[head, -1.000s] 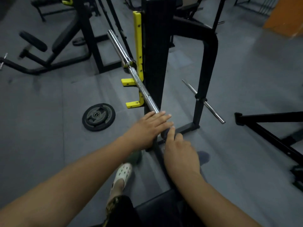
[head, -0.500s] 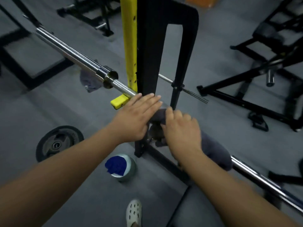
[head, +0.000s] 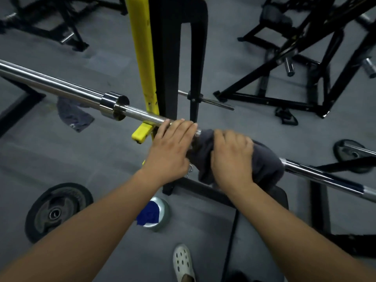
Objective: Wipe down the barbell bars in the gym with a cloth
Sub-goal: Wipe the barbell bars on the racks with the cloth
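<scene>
A chrome barbell bar runs from the left edge down to the right, resting in a black and yellow rack upright. A dark grey cloth is wrapped around the bar just right of the upright. My right hand grips the cloth around the bar. My left hand lies on the bar beside the cloth, fingers together and stretched over the shaft. The bar's collar sits left of my left hand. The shaft under the cloth is hidden.
Weight plates lie on the grey floor at lower left and far right. A blue and silver can stands below the bar. A grey rag lies on the floor. Black frames stand at the back right. My white shoe is near the bottom.
The view swung from along the bar to across it and came closer. My right hand slid right along the bar with the cloth; my left hand stays on the bar by the upright.
</scene>
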Available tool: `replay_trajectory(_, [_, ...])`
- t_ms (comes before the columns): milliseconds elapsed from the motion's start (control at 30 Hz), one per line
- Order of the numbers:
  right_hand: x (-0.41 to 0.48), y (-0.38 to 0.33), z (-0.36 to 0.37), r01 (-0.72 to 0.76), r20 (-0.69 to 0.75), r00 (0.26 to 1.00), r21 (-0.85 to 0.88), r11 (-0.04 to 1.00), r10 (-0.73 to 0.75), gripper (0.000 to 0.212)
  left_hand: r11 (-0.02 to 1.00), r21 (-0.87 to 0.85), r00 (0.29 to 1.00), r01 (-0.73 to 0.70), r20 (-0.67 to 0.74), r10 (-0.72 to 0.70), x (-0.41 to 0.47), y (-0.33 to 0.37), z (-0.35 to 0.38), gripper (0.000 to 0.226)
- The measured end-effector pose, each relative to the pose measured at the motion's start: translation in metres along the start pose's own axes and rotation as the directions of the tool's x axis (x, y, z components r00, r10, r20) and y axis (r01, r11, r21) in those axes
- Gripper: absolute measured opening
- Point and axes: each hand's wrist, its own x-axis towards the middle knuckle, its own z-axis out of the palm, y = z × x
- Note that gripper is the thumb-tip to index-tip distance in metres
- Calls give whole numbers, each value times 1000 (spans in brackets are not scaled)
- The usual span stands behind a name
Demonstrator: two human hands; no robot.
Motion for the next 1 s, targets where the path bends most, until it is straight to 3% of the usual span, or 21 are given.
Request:
replay_trajectory(133, [17,-35,-6,152,39,987,58,987,-155,45,996,-88,997,21,-75,-28,2,3,2,75])
replay_trajectory(233, [15,-3,-9,233,68,968,123,965,-242,60,998,-55,999,14,-39,-17,1,1,0,84])
replay_trajectory(367, [-14,66,-8,36,22,999,22,999,-37,62,1000,12,999,-25,26,25,-1,-2,-1,90])
replay_trajectory(500, [-6,42,-5,-63,98,993,-30,998,65,51,1000,-15,999,-25,30,25,-1,-1,-5,96])
replay_trajectory(700, [26,-35,3,60,50,997,43,997,-62,44,999,18,999,-29,29,28,2,-16,-8,89])
replay_trajectory(833, [17,-18,-5,138,89,985,69,988,-144,70,990,140,998,7,58,-15,6,-24,-12,88])
replay_trajectory(900, [2,12,-9,45,122,991,26,999,-48,78,987,161,996,-17,84,3,4,-26,-14,90])
replay_trajectory(1000, [-10,21,-7,-120,111,986,-46,992,125,69,987,155,995,-31,102,15,-4,-28,-15,88])
